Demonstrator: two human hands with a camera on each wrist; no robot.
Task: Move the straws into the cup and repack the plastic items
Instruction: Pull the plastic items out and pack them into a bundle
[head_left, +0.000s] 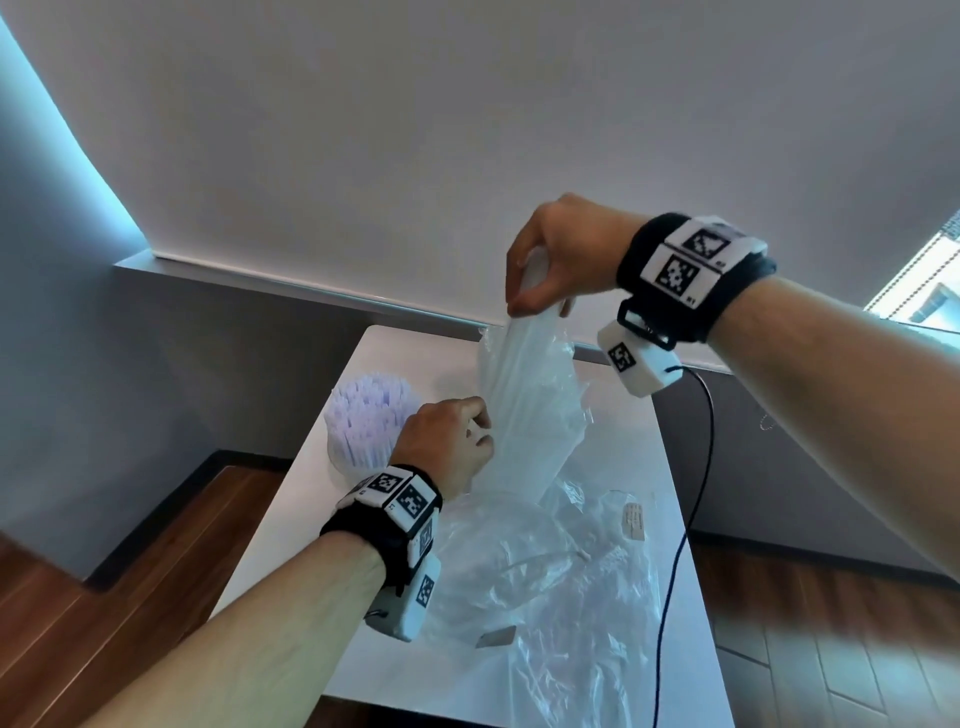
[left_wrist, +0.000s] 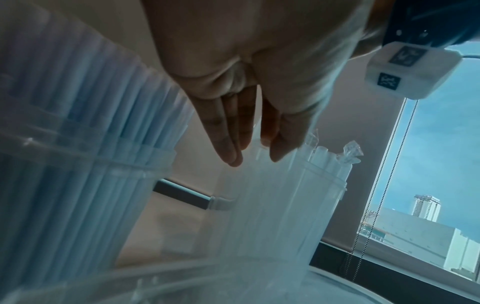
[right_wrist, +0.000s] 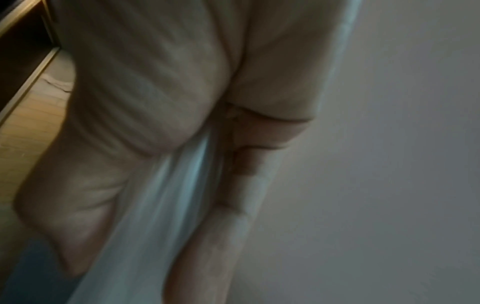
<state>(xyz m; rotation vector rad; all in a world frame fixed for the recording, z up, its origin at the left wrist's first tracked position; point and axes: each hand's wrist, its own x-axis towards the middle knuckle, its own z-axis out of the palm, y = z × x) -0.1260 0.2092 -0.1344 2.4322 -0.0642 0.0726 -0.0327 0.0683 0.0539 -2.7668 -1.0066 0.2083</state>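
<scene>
Item: clear straws (head_left: 519, 395), bagged, upright over our bench (head_left: 623, 457). Our right hand (head_left: 561, 254) pinches their top; our left hand (head_left: 447, 441) grips the plastic wrap (head_left: 566, 384). Filled cup (head_left: 363, 426) just left.

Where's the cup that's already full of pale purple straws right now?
In the head view, the clear cup of pale purple straws stands on the white table's far left corner, just left of the left hand.

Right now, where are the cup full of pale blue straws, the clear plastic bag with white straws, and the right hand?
cup full of pale blue straws (head_left: 363, 415): head view, straw tops.
clear plastic bag with white straws (head_left: 524, 410): head view, bag middle.
right hand (head_left: 561, 254): head view, hand's back.
</scene>
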